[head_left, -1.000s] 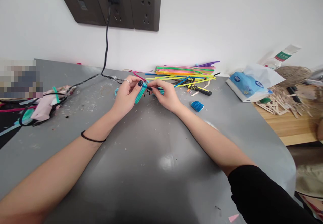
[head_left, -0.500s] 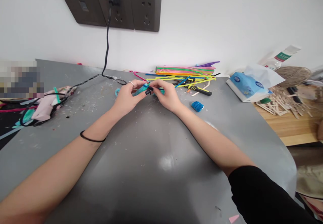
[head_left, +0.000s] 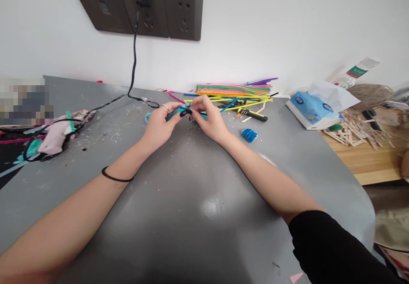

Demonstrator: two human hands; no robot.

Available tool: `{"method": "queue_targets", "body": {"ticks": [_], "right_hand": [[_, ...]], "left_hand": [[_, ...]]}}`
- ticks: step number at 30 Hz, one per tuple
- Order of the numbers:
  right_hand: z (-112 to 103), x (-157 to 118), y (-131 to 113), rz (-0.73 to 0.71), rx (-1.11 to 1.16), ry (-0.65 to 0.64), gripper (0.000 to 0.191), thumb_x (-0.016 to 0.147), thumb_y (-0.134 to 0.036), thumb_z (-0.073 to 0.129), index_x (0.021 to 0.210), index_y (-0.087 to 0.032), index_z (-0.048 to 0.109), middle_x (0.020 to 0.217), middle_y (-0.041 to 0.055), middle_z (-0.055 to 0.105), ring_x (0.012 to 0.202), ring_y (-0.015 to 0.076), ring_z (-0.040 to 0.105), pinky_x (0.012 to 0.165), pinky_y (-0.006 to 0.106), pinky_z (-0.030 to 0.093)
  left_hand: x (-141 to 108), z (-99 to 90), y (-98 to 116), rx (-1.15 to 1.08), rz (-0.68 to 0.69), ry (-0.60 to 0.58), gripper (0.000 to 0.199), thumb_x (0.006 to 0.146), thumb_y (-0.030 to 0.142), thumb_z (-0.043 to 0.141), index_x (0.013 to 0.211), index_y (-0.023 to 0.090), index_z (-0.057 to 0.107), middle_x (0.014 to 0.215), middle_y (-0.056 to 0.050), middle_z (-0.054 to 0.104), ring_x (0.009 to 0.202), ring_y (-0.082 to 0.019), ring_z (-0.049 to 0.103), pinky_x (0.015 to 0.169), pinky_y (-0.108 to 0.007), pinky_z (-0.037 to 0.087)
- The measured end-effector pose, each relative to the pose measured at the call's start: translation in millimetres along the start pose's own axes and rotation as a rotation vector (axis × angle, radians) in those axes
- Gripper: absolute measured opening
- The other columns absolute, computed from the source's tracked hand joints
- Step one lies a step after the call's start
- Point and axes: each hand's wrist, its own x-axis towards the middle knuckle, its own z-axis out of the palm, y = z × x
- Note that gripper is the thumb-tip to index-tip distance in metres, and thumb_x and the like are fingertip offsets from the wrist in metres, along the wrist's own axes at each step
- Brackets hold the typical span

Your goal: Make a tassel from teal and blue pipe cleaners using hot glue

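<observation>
Both hands meet over the grey table (head_left: pixel 191 181), fingertips almost touching. My left hand (head_left: pixel 160 124) is pinched around a teal pipe cleaner piece (head_left: pixel 175 113), whose curled end pokes out left of the fingers. Opposite it, my right hand (head_left: pixel 209 121) has thumb and fingers closed at the same spot, on what looks like a blue pipe cleaner (head_left: pixel 202 114). The exact join between the two is hidden by the fingertips. A small blue-wrapped piece (head_left: pixel 249 135) lies to the right of my right hand.
Behind the hands lie a bundle of coloured pipe cleaners (head_left: pixel 234 89) and a black-yellow handled tool (head_left: pixel 254 114). A pink glue gun (head_left: pixel 54 139) rests at left, a tissue pack (head_left: pixel 315 107) at right. Wooden sticks (head_left: pixel 354 128) cover the side surface. A black cord (head_left: pixel 134 58) hangs from the socket.
My right hand's fingers have lifted slightly and shifted left over the teal piece, while the left hand keeps its pinch. The other things stay put.
</observation>
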Motion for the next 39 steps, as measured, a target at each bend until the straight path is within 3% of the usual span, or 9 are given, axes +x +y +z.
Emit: {"method": "queue_targets", "body": {"ticks": [6,11,19,25,31,39], "right_hand": [[1.1,1.1,1.3,-0.039,0.002,0.018,0.004,0.108,-0.025,0.055,0.108,-0.022,0.058,0.099,0.0031,0.076,0.081,0.0150,0.071,0.088,0.033,0.060],[-0.3,1.4,-0.2,-0.028,-0.032,0.011,0.013,0.110,-0.032,0.056,0.103,-0.022,0.061,0.097,0.0039,0.076,0.083,0.0159,0.071,0.088,0.033,0.060],[-0.5,0.2,-0.8,-0.031,0.005,0.003,0.015,0.107,-0.030,0.056,0.109,-0.020,0.067,0.097,0.0045,0.077,0.083,0.0166,0.073,0.087,0.033,0.061],[-0.8,0.5,-0.7,-0.052,-0.012,0.009,0.016,0.107,-0.027,0.054,0.112,-0.020,0.068,0.102,0.0059,0.078,0.083,0.0168,0.073,0.088,0.034,0.062],[0.4,-0.4,-0.8,-0.062,-0.018,0.013,0.016,0.108,-0.026,0.053,0.116,-0.020,0.066,0.102,0.0055,0.077,0.085,0.0165,0.073,0.090,0.034,0.063],[-0.6,-0.2,-1.4,-0.062,-0.038,-0.006,0.015,0.109,-0.027,0.053,0.113,-0.022,0.066,0.106,0.0069,0.077,0.087,0.0173,0.072,0.092,0.035,0.063]], "left_hand": [[0.6,0.4,-2.6,-0.049,0.003,0.000,0.030,0.097,0.038,0.072,0.121,0.020,0.075,0.128,-0.012,0.083,0.123,-0.029,0.076,0.114,-0.043,0.058],[1.1,1.1,-5.7,-0.141,-0.033,0.002,0.038,0.095,0.045,0.078,0.123,0.019,0.074,0.134,-0.015,0.081,0.129,-0.032,0.074,0.117,-0.048,0.057],[1.6,3.0,-7.5,-0.214,-0.025,0.006,0.037,0.096,0.041,0.077,0.128,0.023,0.070,0.129,-0.012,0.081,0.129,-0.030,0.075,0.117,-0.047,0.058],[2.1,4.4,-7.3,-0.254,-0.032,0.002,0.026,0.098,0.036,0.075,0.117,0.024,0.063,0.115,-0.009,0.081,0.112,-0.027,0.079,0.098,-0.041,0.065],[2.6,4.2,-9.2,-0.291,-0.050,-0.002,0.030,0.097,0.038,0.078,0.116,0.026,0.057,0.096,-0.002,0.080,0.087,-0.020,0.077,0.088,-0.037,0.064],[1.5,4.8,-7.0,-0.307,-0.131,-0.013,0.039,0.094,0.047,0.080,0.120,0.027,0.059,0.096,-0.003,0.081,0.081,-0.022,0.078,0.084,-0.039,0.062]]}}
